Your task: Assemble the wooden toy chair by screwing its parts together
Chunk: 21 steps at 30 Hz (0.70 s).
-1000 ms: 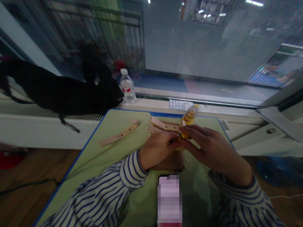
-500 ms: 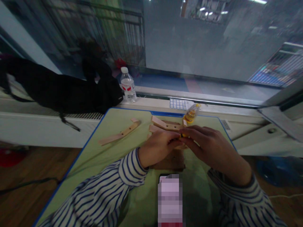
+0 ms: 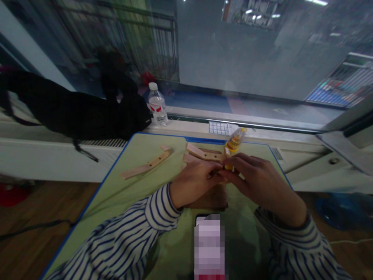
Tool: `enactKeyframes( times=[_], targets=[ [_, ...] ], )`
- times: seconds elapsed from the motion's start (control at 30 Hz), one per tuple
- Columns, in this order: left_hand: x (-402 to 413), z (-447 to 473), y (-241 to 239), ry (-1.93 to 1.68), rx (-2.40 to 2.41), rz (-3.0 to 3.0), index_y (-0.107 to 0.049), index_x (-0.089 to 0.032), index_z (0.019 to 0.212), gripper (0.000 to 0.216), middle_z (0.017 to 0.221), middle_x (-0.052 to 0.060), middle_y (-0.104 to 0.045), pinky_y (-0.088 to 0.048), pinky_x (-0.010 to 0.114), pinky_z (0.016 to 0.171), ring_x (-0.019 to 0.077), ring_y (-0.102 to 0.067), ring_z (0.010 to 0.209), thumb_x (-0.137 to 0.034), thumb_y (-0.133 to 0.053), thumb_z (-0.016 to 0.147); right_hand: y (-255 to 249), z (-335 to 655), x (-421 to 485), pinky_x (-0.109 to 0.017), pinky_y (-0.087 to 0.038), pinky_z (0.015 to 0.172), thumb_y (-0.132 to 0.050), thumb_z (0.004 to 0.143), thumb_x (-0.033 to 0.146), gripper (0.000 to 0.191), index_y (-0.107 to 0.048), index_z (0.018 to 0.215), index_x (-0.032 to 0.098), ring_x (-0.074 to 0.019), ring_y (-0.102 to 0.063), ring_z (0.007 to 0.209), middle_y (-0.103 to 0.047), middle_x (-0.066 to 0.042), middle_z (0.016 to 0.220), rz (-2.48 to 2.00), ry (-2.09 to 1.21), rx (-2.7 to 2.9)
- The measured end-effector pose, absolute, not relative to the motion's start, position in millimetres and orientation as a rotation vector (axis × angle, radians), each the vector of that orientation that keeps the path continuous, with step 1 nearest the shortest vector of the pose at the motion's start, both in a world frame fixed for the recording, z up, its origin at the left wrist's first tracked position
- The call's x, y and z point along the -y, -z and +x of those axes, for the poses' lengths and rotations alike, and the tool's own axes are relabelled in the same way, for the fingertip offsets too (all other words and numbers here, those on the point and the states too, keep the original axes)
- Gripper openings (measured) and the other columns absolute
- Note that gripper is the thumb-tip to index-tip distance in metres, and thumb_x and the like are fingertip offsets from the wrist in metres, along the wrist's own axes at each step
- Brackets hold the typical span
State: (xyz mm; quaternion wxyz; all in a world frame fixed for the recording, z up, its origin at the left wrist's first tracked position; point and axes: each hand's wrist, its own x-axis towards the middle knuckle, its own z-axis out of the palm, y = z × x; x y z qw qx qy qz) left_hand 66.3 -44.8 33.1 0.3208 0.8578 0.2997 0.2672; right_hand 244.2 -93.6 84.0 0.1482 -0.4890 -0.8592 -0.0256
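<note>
My left hand [image 3: 196,182] and my right hand [image 3: 259,181] meet fingertip to fingertip over the far middle of the table. Pinched in the right fingers is a small yellow piece with a dark end [image 3: 228,167]; its kind is too small to make out. The left thumb and forefinger are closed beside its dark end, and whatever they hold is hidden. Just beyond the hands lies a pale bent wooden piece with two holes [image 3: 208,155], other wood partly under my left hand. A brown wooden block [image 3: 212,197] shows below the hands.
Another bent wooden piece [image 3: 151,164] lies on the blue-edged table [image 3: 116,206]. A yellow-capped bottle [image 3: 234,140] lies tilted at the far edge. A phone with a blurred screen [image 3: 209,245] is near me. A water bottle [image 3: 157,105] and black bag [image 3: 87,112] rest on the sill.
My right fingers have shifted slightly, and more of the yellow piece shows between them. My left hand stays almost in place.
</note>
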Motion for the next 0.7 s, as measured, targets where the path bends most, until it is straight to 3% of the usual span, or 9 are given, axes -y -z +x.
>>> enactKeyframes(
  times=[0.1,0.37,0.7],
  targets=[
    [45.1,67.6,-31.6,-0.731,-0.846,2.286,-0.067,-0.017,0.089,0.027,0.085,0.002,-0.070,-0.039,0.025,0.063,0.0153,-0.062,0.074,-0.040,-0.055,0.089,-83.8,243.7,93.1,-0.037,-0.051,0.073,-0.048,0.094,0.034,0.026,-0.061,0.107,0.017,-0.0238,-0.066,0.087,-0.068,-0.009,0.099,-1.401,0.073,2.471],
    [43.8,67.8,-32.5,-0.679,-0.828,2.296,-0.066,-0.016,0.087,0.028,0.086,0.003,-0.070,-0.042,0.026,0.068,0.0163,-0.063,0.078,-0.040,-0.052,0.091,-84.7,247.7,96.5,-0.038,-0.053,0.084,-0.051,0.092,0.026,0.030,-0.056,0.120,0.018,-0.0233,-0.064,0.101,-0.064,-0.010,0.120,-1.280,0.099,2.464],
    [43.9,67.1,-31.5,-0.688,-0.753,2.246,-0.064,-0.017,0.102,0.023,0.111,0.006,-0.068,-0.046,0.031,0.087,0.0197,-0.063,0.101,-0.030,-0.047,0.094,-83.3,246.2,93.1,-0.040,-0.054,0.076,-0.049,0.093,0.027,0.024,-0.059,0.113,0.018,-0.0251,-0.067,0.091,-0.068,-0.009,0.108,-1.335,0.107,2.472]
  ],
)
